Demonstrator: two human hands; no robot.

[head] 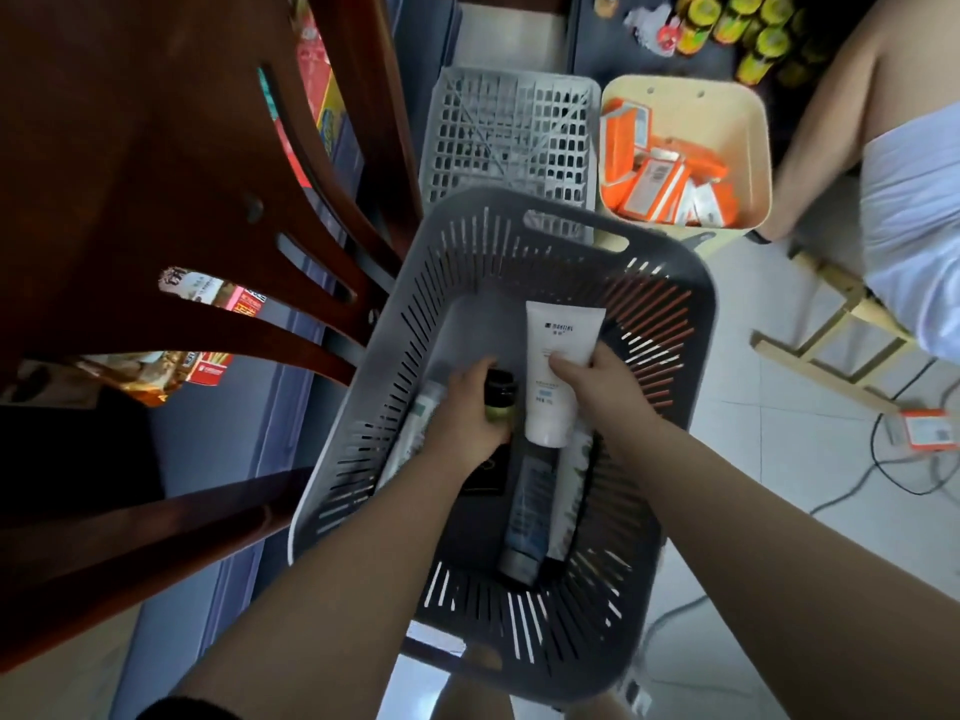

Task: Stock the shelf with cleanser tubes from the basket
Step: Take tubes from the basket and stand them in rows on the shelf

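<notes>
Head view finds both my hands down inside the dark grey basket (670, 324). My right hand (602, 392) grips one white cleanser tube (558, 371), cap toward me. My left hand (467, 418) curls round a dark-capped green tube (498, 400). Below my hands lie about three more tubes: a blue-grey tube (530, 506), a pale tube (569, 491) beside it, and a white-green tube (421, 428) left of my left hand. Beyond my fingers stand a light grey crate (509, 137) and a cream bin (748, 127) of orange boxes (660, 184). Left is a wooden chair (171, 210); right, tiled floor (779, 459).
</notes>
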